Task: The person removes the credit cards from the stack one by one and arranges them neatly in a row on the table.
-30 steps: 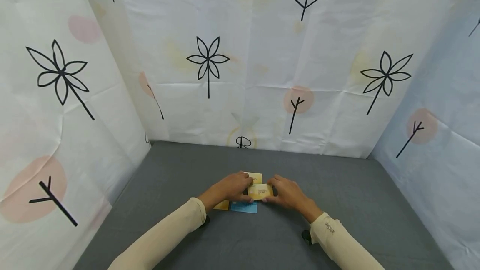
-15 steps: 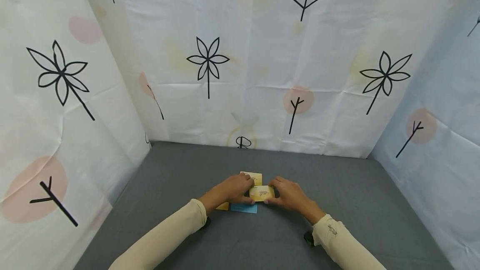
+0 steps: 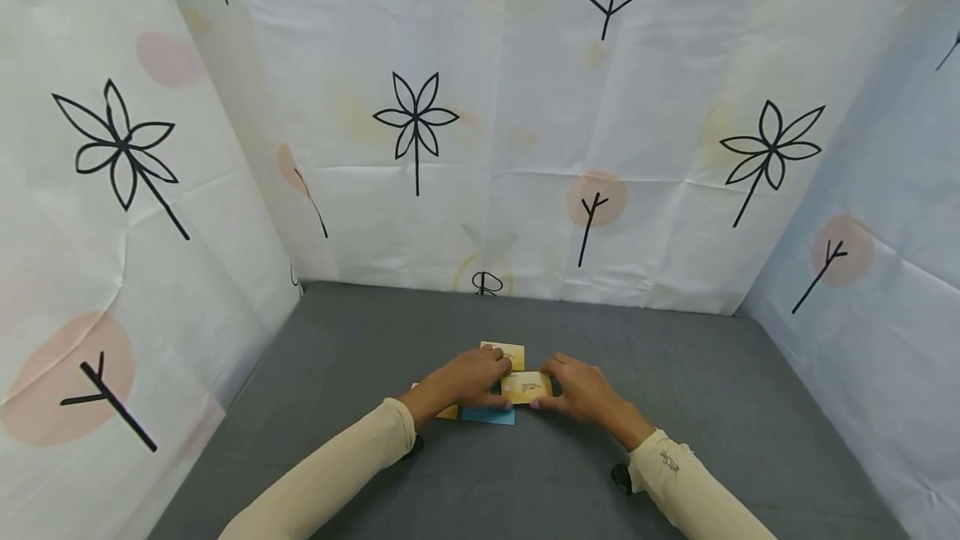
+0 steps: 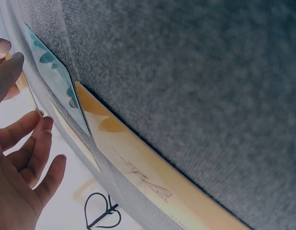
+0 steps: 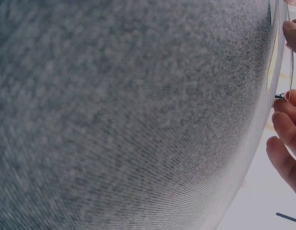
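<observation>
Between my two hands a yellow card (image 3: 527,387) with a small drawing is held just above the cards on the table. My left hand (image 3: 472,379) holds its left end, thumb at the near edge and fingers at the far edge. On the right end, my right hand (image 3: 583,390) pinches the card the same way. Beneath and near the left hand lie a blue card (image 3: 487,416) and an orange-yellow card (image 3: 448,412), partly hidden by that hand. Another pale yellow card (image 3: 513,353) lies behind the held one.
A grey cloth-covered table (image 3: 675,407) spreads around the hands. White fabric walls (image 3: 525,123) printed with plants and flowers enclose it at the back and on both sides.
The held yellow card has shifted slightly to the right and toward me, with my right hand moving along. My left hand has shifted very little. The cards on the table have stayed put.
</observation>
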`<state>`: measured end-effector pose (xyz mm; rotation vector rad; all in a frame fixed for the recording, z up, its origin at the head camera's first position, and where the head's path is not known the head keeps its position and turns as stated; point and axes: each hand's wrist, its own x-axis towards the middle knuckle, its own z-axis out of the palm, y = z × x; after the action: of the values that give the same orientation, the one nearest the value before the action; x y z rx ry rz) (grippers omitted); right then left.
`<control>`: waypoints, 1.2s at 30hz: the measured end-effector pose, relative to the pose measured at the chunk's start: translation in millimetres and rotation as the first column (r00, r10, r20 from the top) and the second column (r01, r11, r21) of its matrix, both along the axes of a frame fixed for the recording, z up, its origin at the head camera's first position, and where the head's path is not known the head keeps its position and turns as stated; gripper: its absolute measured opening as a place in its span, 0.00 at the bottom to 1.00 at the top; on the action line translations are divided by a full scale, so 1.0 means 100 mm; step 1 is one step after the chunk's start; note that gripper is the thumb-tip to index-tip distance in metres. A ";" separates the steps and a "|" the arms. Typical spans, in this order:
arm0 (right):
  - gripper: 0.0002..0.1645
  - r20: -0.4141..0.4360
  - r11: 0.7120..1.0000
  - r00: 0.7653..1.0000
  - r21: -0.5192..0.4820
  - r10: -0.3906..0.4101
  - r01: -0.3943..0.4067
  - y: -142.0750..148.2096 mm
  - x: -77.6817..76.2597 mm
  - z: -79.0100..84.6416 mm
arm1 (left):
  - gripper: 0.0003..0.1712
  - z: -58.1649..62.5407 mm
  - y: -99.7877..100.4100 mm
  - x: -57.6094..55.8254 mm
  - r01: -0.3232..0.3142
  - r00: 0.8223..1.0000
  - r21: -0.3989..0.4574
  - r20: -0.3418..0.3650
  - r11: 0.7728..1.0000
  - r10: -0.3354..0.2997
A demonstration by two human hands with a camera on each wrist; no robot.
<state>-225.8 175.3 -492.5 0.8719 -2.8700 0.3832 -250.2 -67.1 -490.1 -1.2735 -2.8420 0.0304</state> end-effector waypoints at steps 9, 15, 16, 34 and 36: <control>0.30 0.005 1.000 1.000 0.007 0.009 -0.009 0.02 0.02 0.01 | 0.31 -0.01 0.02 0.02 0.004 1.000 -0.017 -0.025 1.000 -0.005; 0.29 0.014 1.000 1.000 0.012 -0.003 0.003 0.04 0.05 0.00 | 0.30 -0.04 0.03 0.04 0.026 0.999 -0.007 -0.032 1.000 -0.026; 0.29 0.016 1.000 1.000 0.014 -0.007 0.007 0.05 0.06 0.00 | 0.30 -0.04 0.04 0.05 0.027 0.999 -0.007 -0.026 1.000 -0.027; 0.29 -0.005 1.000 1.000 0.003 -0.004 0.004 0.11 0.14 0.01 | 0.29 -0.04 0.07 0.08 0.055 0.998 -0.009 -0.034 0.998 -0.055; 0.30 -0.011 1.000 1.000 0.003 -0.005 0.005 0.11 0.15 0.01 | 0.30 -0.05 0.07 0.08 0.057 0.997 -0.014 -0.041 0.998 -0.057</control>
<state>-211.2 186.2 -491.1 0.8645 -2.8630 0.3725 -242.0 -60.1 -495.1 -1.3397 -2.7736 0.0732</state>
